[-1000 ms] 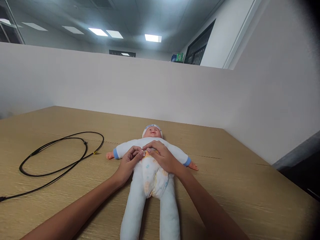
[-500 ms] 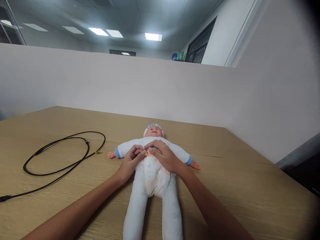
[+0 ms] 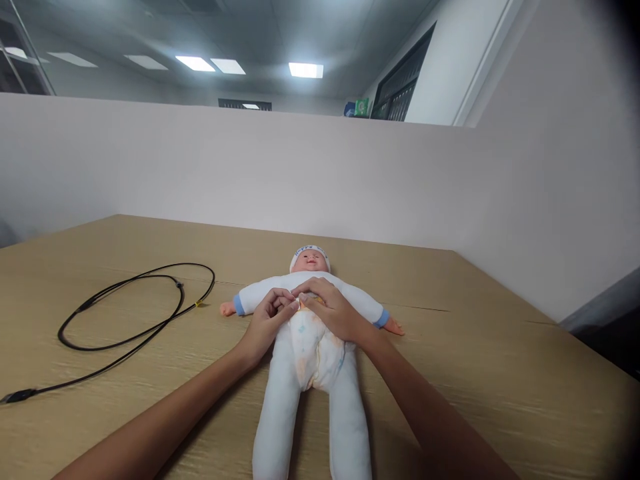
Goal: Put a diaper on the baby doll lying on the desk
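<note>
White, padded diaper (image 3: pixel 311 347) around the hips of a cloth-bodied baby doll (image 3: pixel 280 413), face-up on the wood-grain counter (image 3: pixel 430 373). Likely light, soft and easily creased; best held at the waistband (image 3: pixel 302 309). Left hand (image 3: pixel 267 323) at the waistband's edge, thumb and forefinger nearly together; right hand (image 3: pixel 336 312) curved over it, fingers (image 3: pixel 316 287) slightly parted. Firm pinch on the material: cannot tell. Wide stretch of counter on the right; coiled black cable (image 3: pixel 87 305) well apart on the left, pale wall (image 3: pixel 300 180) along the far edge.
</note>
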`<action>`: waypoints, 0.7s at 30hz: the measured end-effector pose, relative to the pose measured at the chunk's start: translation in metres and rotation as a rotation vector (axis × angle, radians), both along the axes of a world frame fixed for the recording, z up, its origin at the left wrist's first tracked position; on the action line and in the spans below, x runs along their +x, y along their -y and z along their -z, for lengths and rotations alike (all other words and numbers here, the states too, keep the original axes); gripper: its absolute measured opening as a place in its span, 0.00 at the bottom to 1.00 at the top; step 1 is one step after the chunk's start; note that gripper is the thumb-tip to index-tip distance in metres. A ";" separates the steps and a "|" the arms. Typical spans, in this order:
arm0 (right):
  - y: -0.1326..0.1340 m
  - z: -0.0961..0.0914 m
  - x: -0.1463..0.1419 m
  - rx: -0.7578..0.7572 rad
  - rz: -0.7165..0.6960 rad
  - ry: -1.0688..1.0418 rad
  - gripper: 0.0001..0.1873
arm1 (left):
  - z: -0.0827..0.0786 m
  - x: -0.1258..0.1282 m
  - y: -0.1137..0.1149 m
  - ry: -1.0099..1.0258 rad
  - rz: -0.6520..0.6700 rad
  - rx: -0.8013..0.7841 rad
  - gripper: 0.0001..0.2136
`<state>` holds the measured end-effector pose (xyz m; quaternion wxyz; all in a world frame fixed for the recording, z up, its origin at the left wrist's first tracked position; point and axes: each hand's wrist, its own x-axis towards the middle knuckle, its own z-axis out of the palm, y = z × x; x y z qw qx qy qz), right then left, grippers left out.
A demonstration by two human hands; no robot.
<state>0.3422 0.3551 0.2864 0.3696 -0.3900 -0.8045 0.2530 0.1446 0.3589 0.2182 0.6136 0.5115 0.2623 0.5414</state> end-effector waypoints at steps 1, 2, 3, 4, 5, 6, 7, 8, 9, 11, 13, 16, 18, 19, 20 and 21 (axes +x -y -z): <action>0.000 0.000 0.000 -0.005 0.001 -0.001 0.13 | 0.000 0.000 0.000 -0.003 -0.002 0.004 0.19; 0.000 -0.001 0.000 -0.008 0.004 -0.001 0.14 | -0.001 0.001 0.000 -0.010 -0.003 0.007 0.19; 0.000 -0.001 0.000 -0.010 0.006 -0.002 0.14 | -0.001 0.001 0.001 -0.016 -0.005 0.010 0.19; 0.000 -0.001 0.000 -0.011 0.007 -0.004 0.15 | -0.002 0.001 0.001 -0.024 -0.008 0.015 0.19; 0.000 -0.001 0.000 -0.012 0.006 -0.005 0.15 | -0.004 0.001 0.002 -0.033 -0.012 0.021 0.19; 0.000 0.000 0.000 -0.013 0.005 -0.006 0.14 | -0.005 0.001 0.002 -0.042 -0.020 0.029 0.20; 0.000 0.000 0.000 -0.016 0.004 -0.007 0.14 | -0.006 0.001 0.003 -0.057 -0.031 0.040 0.20; 0.000 0.000 0.000 -0.018 0.005 -0.007 0.14 | -0.007 0.001 0.003 -0.077 -0.045 0.053 0.19; 0.000 0.000 0.000 -0.022 0.005 -0.008 0.14 | -0.008 0.000 0.003 -0.103 -0.060 0.068 0.19; 0.000 -0.001 0.000 -0.027 0.007 -0.008 0.14 | -0.009 -0.001 0.002 -0.161 -0.089 0.099 0.19; 0.001 -0.001 0.000 -0.031 0.008 -0.007 0.14 | -0.008 -0.002 0.002 -0.209 -0.106 0.128 0.18; 0.001 -0.002 0.000 -0.037 0.003 -0.004 0.16 | -0.005 -0.004 0.001 -0.286 -0.144 0.202 0.18; 0.002 -0.003 0.000 -0.042 -0.003 -0.011 0.19 | -0.004 -0.007 0.003 -0.352 -0.191 0.312 0.17; 0.003 -0.004 0.000 -0.045 -0.004 -0.014 0.21 | -0.004 -0.009 0.004 -0.389 -0.222 0.394 0.17; 0.003 -0.004 0.000 -0.047 -0.002 -0.019 0.22 | -0.004 -0.011 0.005 -0.425 -0.254 0.488 0.16; 0.004 -0.004 0.000 -0.048 0.001 -0.022 0.23 | -0.004 -0.013 0.005 -0.462 -0.278 0.587 0.15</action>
